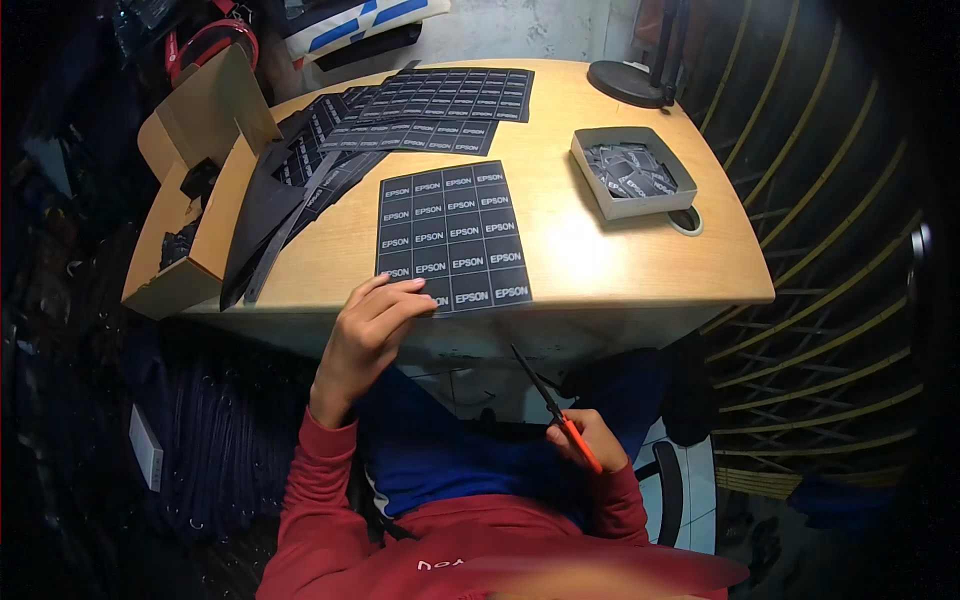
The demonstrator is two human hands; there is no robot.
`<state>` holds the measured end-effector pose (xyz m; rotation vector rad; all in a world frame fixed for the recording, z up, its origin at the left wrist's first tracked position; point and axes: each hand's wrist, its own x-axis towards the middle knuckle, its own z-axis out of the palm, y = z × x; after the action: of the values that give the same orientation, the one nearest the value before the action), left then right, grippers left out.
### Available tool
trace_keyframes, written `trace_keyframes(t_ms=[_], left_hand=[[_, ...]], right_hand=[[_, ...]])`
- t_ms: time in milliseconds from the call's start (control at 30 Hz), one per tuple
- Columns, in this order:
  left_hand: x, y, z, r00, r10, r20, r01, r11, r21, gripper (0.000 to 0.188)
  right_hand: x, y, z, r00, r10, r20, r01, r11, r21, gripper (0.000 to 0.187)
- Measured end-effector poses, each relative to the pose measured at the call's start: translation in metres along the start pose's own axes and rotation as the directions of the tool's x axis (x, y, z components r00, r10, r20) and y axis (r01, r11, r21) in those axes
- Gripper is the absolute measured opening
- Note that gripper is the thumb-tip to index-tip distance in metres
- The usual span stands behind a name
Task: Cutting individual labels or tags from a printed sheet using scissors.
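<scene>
A black sheet (452,235) printed with a grid of white-lettered labels lies flat on the table, its lower edge at the table's front edge. At its lower left corner, my left hand (367,328) has its fingers over the sheet, gripping that corner; the thumb is hard to make out. Below the table edge, above my lap, my right hand (590,440) is closed around the orange handles of a pair of scissors (548,398). The dark blades point up and left, toward the sheet but apart from it.
On the wooden table (560,270), more printed sheets (455,95) overlap at the back left. An open cardboard box (215,215) with dark pieces stands at the left. A shallow box (640,207) of cut labels sits right, near a black round stand base (625,84).
</scene>
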<state>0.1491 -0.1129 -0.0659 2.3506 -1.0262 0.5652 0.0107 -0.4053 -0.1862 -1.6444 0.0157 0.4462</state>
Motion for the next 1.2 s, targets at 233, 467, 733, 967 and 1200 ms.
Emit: trace_keyframes(t_ms=[233,467,733,967,1200], left_hand=[[-0.028,0.055,0.024,0.873,-0.303,-0.382,0.200,0.937,-0.285,0.027],[-0.031,0.061,0.098,0.674,-0.692,0.257,0.341,-0.016,-0.940,0.032],[0.002,0.063,0.095,0.540,-0.777,0.324,0.354,-0.139,-0.925,0.040],[-0.005,0.063,0.096,0.604,-0.776,0.180,0.312,0.023,-0.950,0.033],[-0.001,0.062,0.095,0.530,-0.825,0.195,0.305,-0.028,-0.952,0.033]], right_hand=[[0.007,0.006,0.009,0.999,-0.033,-0.037,0.036,0.997,0.070,0.025],[0.002,0.015,0.017,0.979,-0.134,-0.157,0.145,0.987,0.064,0.025],[-0.016,0.024,0.033,0.913,-0.192,-0.360,0.214,0.977,0.021,0.047],[-0.016,0.026,0.037,0.957,-0.176,-0.229,0.186,0.982,0.023,0.063],[-0.010,0.007,0.042,0.969,-0.219,-0.119,0.217,0.976,-0.032,0.063]])
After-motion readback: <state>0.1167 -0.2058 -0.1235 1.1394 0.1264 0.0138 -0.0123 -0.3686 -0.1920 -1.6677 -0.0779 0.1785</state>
